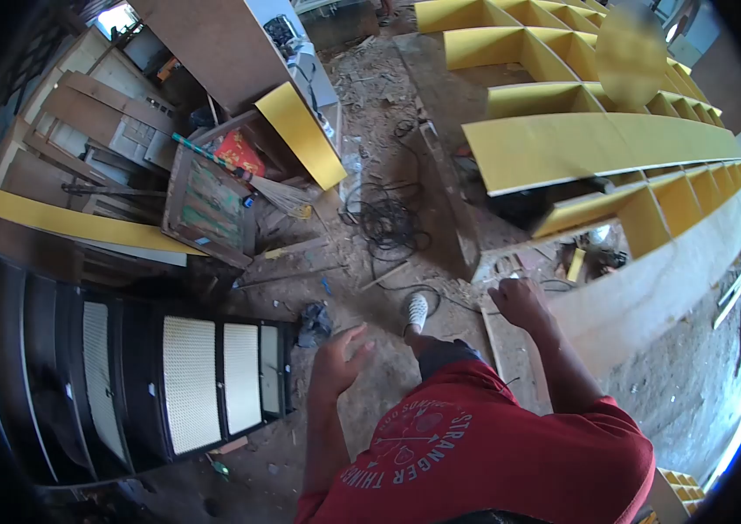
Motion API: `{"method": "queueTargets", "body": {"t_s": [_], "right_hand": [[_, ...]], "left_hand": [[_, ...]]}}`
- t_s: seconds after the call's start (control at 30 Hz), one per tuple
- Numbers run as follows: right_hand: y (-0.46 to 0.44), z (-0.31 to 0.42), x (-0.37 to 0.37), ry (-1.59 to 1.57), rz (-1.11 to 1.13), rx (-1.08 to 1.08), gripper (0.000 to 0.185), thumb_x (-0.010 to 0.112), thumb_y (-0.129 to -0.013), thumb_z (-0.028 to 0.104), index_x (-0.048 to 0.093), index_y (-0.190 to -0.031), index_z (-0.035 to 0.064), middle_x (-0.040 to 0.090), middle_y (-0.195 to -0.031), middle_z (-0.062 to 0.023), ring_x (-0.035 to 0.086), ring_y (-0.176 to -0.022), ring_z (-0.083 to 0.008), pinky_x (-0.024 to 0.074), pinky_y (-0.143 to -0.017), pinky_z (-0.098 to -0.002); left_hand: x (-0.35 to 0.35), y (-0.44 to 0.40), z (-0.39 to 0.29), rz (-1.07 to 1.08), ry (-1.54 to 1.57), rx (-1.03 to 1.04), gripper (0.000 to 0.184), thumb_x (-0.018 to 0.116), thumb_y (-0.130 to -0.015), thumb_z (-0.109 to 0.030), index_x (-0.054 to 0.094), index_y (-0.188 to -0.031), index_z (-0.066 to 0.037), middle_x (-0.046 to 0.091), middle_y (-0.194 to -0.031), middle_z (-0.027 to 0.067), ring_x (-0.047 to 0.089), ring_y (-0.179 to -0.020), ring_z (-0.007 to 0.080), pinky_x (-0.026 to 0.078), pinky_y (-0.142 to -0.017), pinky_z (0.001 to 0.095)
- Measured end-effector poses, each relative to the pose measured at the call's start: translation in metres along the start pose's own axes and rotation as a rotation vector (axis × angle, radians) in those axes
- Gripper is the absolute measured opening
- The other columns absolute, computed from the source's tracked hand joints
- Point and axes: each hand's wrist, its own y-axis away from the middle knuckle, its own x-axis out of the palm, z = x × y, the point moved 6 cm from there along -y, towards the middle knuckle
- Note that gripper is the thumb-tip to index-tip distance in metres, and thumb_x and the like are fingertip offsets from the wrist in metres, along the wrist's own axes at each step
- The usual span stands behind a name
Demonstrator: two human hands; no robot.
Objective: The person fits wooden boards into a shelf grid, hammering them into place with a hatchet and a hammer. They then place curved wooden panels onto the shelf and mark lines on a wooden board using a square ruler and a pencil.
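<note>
My left hand (341, 360) hangs in the air over the floor, thumb and fingers apart, with nothing in it. Close to it on the ground lies a crumpled dark plastic bag (314, 324). My right hand (521, 303) is closed, its fingers curled under; whatever they may hold is hidden. It is near the end of a long pale board (615, 319) that edges a yellow shelving unit (650, 210); I cannot tell whether it touches anything. Below and between my hands, one foot in a patterned shoe (418, 313) is on the floor.
Tangled black cable (386, 218) lies on the debris-strewn floor ahead. A black cabinet with woven panels (192, 384) stands at left. Beyond it are a broom (279, 196), a wooden frame (209, 205) and a leaning yellow board (303, 137). Wood strips (491, 345) lie near my right arm.
</note>
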Motion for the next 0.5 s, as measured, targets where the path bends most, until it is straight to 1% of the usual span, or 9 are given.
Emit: {"method": "queueTargets", "body": {"t_s": [0.07,0.1,0.13,0.17,0.2,0.27,0.33,0.43,0.5], "right_hand": [[-0.032,0.021,0.0,-0.104,0.053,-0.003,0.04,0.066,-0.1,0.041,0.075,-0.092,0.0028,0.075,-0.093,-0.026,0.073,-0.094,-0.0461,0.0562,-0.084,-0.0579],[-0.057,0.033,0.004,-0.125,0.045,-0.059,0.04,0.066,-0.101,0.041,0.075,-0.093,0.0029,0.075,-0.094,-0.0262,0.073,-0.094,-0.0468,0.0559,-0.084,-0.0582],[-0.082,0.045,0.005,-0.147,0.036,-0.104,0.04,0.065,-0.101,0.041,0.074,-0.094,0.0029,0.074,-0.094,-0.0265,0.073,-0.094,-0.0474,0.0556,-0.085,-0.0586],[-0.106,0.058,0.004,-0.168,0.029,-0.143,0.041,0.065,-0.102,0.042,0.074,-0.095,0.003,0.074,-0.094,-0.0268,0.072,-0.094,-0.0481,0.0553,-0.085,-0.0589],[-0.133,0.071,0.003,-0.135,0.091,-0.119,0.039,0.064,-0.102,0.041,0.074,-0.097,0.0035,0.074,-0.093,-0.0269,0.071,-0.094,-0.0493,0.0548,-0.086,-0.0593],[-0.187,0.103,-0.009,-0.197,0.034,-0.176,0.037,0.065,-0.102,0.04,0.073,-0.098,0.0043,0.073,-0.09,-0.0271,0.071,-0.093,-0.0497,0.0547,-0.085,-0.0598],[-0.243,0.125,-0.021,-0.271,-0.012,-0.128,0.036,0.065,-0.103,0.037,0.072,-0.098,0.0022,0.073,-0.091,-0.0271,0.072,-0.094,-0.0478,0.0546,-0.085,-0.0585],[-0.324,0.115,-0.021,-0.476,-0.237,-0.022,0.034,0.067,-0.102,0.034,0.071,-0.103,0.0005,0.073,-0.097,-0.0276,0.071,-0.096,-0.0471,0.0539,-0.086,-0.0577],[-0.375,0.08,-0.008,-0.278,-0.525,0.134,0.033,0.067,-0.102,0.032,0.072,-0.112,0.0001,0.074,-0.103,-0.0261,0.072,-0.101,-0.0456,0.0546,-0.089,-0.0546]], "left_hand": [[-0.012,-0.031,0.055,0.024,-0.08,-0.096,0.048,0.079,-0.097,-0.036,0.073,-0.132,-0.003,0.076,-0.126,0.0221,0.073,-0.12,0.0371,0.055,-0.102,0.0436],[-0.014,-0.047,0.087,0.051,-0.12,-0.136,0.048,0.079,-0.096,-0.036,0.073,-0.132,-0.003,0.076,-0.126,0.022,0.073,-0.119,0.0371,0.055,-0.102,0.0435],[-0.017,-0.062,0.124,0.06,-0.122,-0.248,0.049,0.079,-0.096,-0.036,0.073,-0.132,-0.004,0.076,-0.125,0.0221,0.073,-0.119,0.0371,0.056,-0.101,0.0437],[-0.02,-0.071,0.166,0.073,-0.125,-0.364,0.049,0.079,-0.096,-0.037,0.073,-0.132,-0.005,0.076,-0.125,0.0221,0.074,-0.118,0.0372,0.056,-0.101,0.0439],[-0.023,-0.076,0.21,0.084,-0.13,-0.481,0.049,0.078,-0.096,-0.037,0.073,-0.133,-0.005,0.077,-0.124,0.0222,0.074,-0.118,0.0372,0.056,-0.1,0.044],[-0.021,-0.077,0.299,0.162,-0.2,-0.541,0.049,0.076,-0.096,-0.039,0.074,-0.134,-0.008,0.077,-0.121,0.0222,0.075,-0.114,0.0373,0.058,-0.098,0.0444],[-0.006,-0.062,0.404,0.275,-0.308,-0.671,0.046,0.074,-0.096,-0.041,0.077,-0.129,-0.009,0.078,-0.114,0.0219,0.076,-0.109,0.0379,0.058,-0.096,0.0443],[-0.004,-0.073,0.441,0.413,-0.311,-0.745,0.045,0.074,-0.097,-0.04,0.077,-0.127,-0.007,0.078,-0.114,0.0209,0.076,-0.107,0.0367,0.058,-0.096,0.044],[-0.009,-0.103,0.446,0.468,-0.275,-0.753,0.044,0.073,-0.097,-0.039,0.077,-0.126,-0.006,0.079,-0.114,0.0202,0.075,-0.106,0.0359,0.058,-0.095,0.0437]]}}
